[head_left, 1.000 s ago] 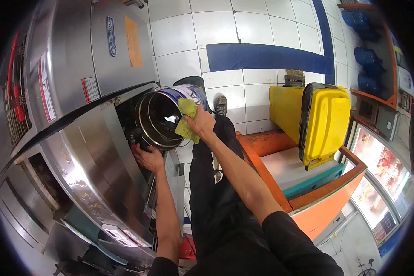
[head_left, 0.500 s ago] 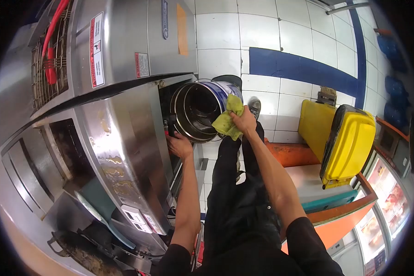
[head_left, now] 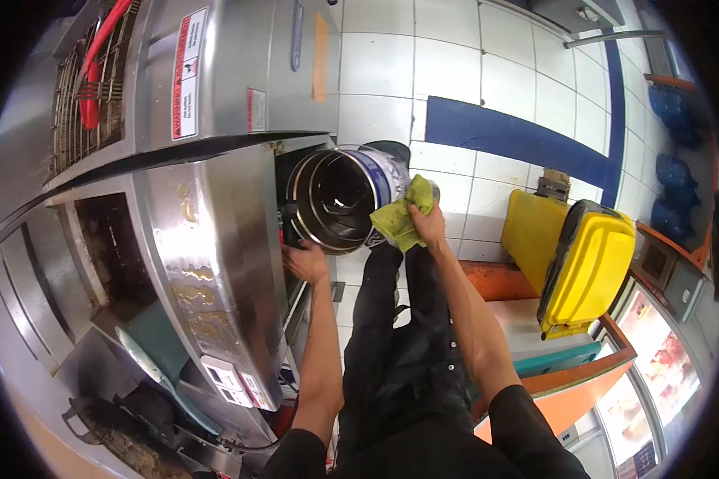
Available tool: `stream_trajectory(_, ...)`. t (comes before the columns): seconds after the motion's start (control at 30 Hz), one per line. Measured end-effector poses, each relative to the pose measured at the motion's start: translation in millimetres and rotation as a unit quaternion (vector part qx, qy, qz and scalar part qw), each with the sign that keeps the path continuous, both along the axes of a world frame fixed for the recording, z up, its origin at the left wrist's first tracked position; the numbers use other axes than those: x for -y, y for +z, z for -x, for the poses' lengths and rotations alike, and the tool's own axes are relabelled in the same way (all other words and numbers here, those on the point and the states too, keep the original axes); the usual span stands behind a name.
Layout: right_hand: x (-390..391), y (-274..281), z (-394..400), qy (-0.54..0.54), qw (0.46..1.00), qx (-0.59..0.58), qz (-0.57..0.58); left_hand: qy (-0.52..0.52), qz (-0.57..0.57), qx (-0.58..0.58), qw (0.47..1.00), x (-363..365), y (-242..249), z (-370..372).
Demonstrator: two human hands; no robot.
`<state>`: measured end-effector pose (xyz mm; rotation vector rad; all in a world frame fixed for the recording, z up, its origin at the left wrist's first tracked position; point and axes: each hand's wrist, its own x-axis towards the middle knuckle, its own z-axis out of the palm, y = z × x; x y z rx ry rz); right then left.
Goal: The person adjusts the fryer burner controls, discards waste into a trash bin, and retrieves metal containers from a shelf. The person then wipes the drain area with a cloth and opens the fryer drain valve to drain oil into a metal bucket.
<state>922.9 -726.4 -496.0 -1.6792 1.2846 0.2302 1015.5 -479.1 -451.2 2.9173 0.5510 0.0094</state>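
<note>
A metal bucket [head_left: 382, 177] with a blue and white outside tilts with its mouth toward the opening of the steel fryer cabinet [head_left: 240, 215]. Dark liquid or residue shows inside it. My right hand [head_left: 428, 225] grips a yellow-green cloth [head_left: 399, 221] against the bucket's outer side near its lower right. My left hand [head_left: 305, 260] is at the cabinet opening, just below the bucket's rim; its fingertips reach into shadow, and what they hold cannot be made out.
Wire baskets with red handles [head_left: 92, 96] sit at the upper left. A yellow bin [head_left: 587, 271] stands right, beside an orange-edged counter [head_left: 571, 379]. Yellowish liquid spots the steel top. A shoe and white floor tiles [head_left: 447, 60] lie beyond the bucket.
The view has shifted slightly. The bucket stays at the cabinet opening, and my right hand still presses the cloth to its side. My left hand's fingers look more spread.
</note>
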Motion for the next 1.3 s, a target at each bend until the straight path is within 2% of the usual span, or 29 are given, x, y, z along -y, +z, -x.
stream_trajectory(0.13,-3,-14,18,0.006,0.999,-0.042,-0.025,0.008,0.034,-0.014,0.999,2,9,-1)
stream_trajectory(0.2,-9,-10,22,0.0,1.0,-0.02,-0.006,0.006,0.038,-0.015,0.999,1,10,-2)
stream_trajectory(0.27,-11,-3,32,0.006,0.998,-0.057,-0.015,0.005,0.037,-0.029,0.999,-1,11,-2)
stream_trajectory(0.37,-15,10,50,-0.004,0.999,-0.038,-0.025,0.02,0.003,-0.023,1.0,-1,10,-5)
stream_trajectory(0.43,-15,19,69,-0.046,0.994,0.027,-0.096,0.081,0.045,-0.068,0.993,-2,11,-11)
stream_trajectory(0.53,-13,30,95,-0.067,0.993,0.015,-0.094,0.108,0.077,-0.102,0.986,-3,15,-18)
stream_trajectory(0.57,-12,19,111,-0.073,0.991,0.022,-0.113,0.107,0.078,-0.103,0.986,-1,13,-18)
stream_trajectory(0.63,-10,18,131,-0.089,0.99,0.023,-0.106,0.116,-0.002,-0.081,0.99,1,9,-18)
stream_trajectory(0.73,-6,21,152,-0.108,0.988,0.005,-0.107,0.117,0.01,-0.086,0.989,0,8,-17)
stream_trajectory(0.87,-5,35,158,-0.131,0.987,-0.027,-0.093,0.104,0.016,-0.036,0.994,-1,5,-15)
stream_trajectory(0.93,-5,38,157,-0.13,0.988,-0.035,-0.074,0.107,0.022,-0.05,0.993,4,15,-17)
stream_trajectory(1.03,-7,34,159,-0.141,0.984,-0.027,-0.102,0.117,0.024,-0.075,0.99,5,15,-18)
stream_trajectory(1.23,-12,38,141,-0.088,0.992,-0.05,-0.077,0.126,0.04,-0.09,0.987,4,16,-17)
stream_trajectory(1.3,-14,39,137,-0.086,0.992,-0.007,-0.089,0.115,0.038,-0.091,0.988,7,20,-17)
